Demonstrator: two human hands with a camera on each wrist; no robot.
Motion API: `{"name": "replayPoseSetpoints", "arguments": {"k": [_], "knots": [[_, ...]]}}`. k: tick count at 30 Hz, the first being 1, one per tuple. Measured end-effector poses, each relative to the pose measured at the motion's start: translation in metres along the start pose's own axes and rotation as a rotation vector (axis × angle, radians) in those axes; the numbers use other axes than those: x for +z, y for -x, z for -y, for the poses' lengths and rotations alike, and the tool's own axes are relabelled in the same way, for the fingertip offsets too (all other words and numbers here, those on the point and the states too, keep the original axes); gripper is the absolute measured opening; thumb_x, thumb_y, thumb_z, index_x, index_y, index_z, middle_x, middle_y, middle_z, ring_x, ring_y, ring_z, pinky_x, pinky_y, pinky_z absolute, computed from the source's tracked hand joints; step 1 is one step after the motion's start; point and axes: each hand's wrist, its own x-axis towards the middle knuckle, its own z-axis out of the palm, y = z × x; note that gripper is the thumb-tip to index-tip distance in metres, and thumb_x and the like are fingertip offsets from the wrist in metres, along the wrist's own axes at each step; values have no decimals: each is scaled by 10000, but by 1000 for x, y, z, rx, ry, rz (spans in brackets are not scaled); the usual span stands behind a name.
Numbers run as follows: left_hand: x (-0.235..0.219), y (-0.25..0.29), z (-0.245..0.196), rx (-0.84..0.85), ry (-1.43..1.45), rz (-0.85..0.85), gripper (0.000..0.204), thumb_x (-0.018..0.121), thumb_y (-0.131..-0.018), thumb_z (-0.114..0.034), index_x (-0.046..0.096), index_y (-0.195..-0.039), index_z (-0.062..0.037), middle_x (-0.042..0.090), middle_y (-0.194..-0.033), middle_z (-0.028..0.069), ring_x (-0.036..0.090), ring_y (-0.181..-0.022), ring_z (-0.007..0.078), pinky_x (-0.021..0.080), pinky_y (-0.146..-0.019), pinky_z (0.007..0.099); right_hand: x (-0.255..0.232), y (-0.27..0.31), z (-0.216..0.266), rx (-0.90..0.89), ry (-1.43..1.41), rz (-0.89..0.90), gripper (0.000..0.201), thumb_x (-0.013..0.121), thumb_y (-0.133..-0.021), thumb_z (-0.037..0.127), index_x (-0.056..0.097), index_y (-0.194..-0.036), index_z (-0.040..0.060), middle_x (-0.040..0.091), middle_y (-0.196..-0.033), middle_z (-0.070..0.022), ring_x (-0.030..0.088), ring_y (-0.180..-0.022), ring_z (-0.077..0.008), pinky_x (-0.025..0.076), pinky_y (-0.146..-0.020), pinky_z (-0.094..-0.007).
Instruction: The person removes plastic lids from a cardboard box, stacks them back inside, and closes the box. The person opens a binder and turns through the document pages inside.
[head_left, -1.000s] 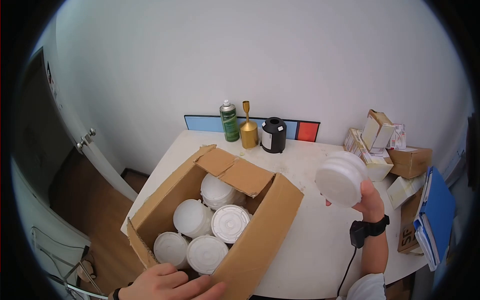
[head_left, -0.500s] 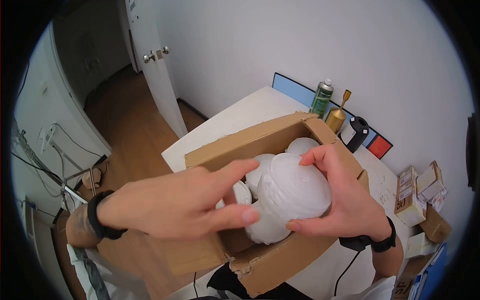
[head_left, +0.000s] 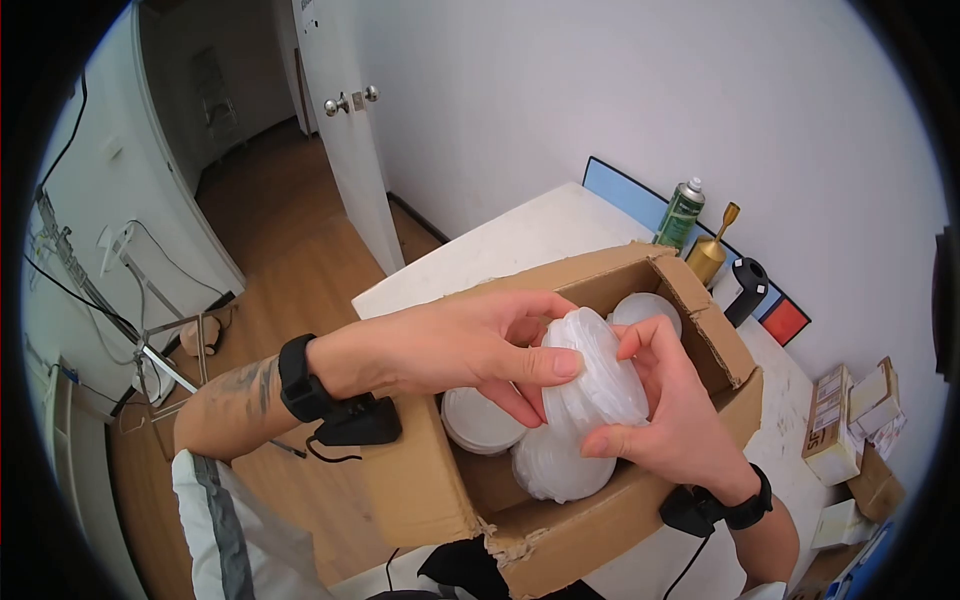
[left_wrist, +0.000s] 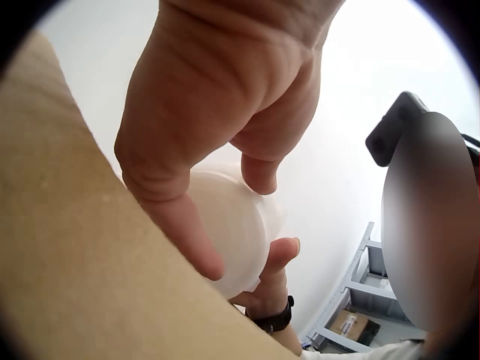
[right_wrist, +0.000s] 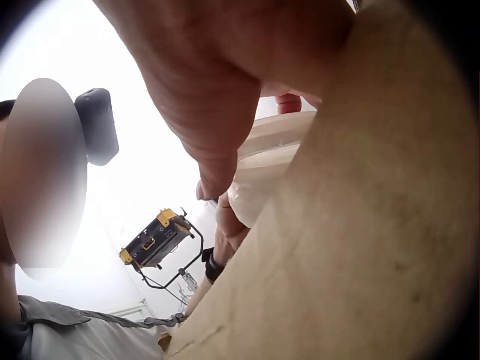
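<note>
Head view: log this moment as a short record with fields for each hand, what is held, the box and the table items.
left hand: grips the stack from the left
right hand: grips the stack from the right
held: stack of white plastic lids, over the box
cardboard box: open, more white lidded containers inside
table back edge: green spray can, gold funnel
</note>
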Motion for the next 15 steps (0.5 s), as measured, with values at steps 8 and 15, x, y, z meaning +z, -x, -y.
{"name": "replayPoseSetpoints", "arguments": {"k": [8, 15], "knots": [[-25, -6, 17, 54, -115, 64, 753, 710, -908, -8, 330, -1557, -46, 518, -1452, 100, 522, -1312, 177, 460, -1089, 345, -31, -4, -4, 110, -133, -71, 661, 872, -836, 347, 402, -1207, 68, 568, -1202, -97, 571, -1132, -181, 485, -977, -355], [-24, 14, 0, 115, -595, -114, 495, 680, -935, -44, 532, -1406, -7, 640, -1282, 81, 608, -1144, 140, 508, -1000, 320, -70, -10, 6, 41, 728, -327, 643, 881, -781, 294, 412, -1138, 38, 569, -1103, -195, 608, -950, -313, 508, -879, -406]]}}
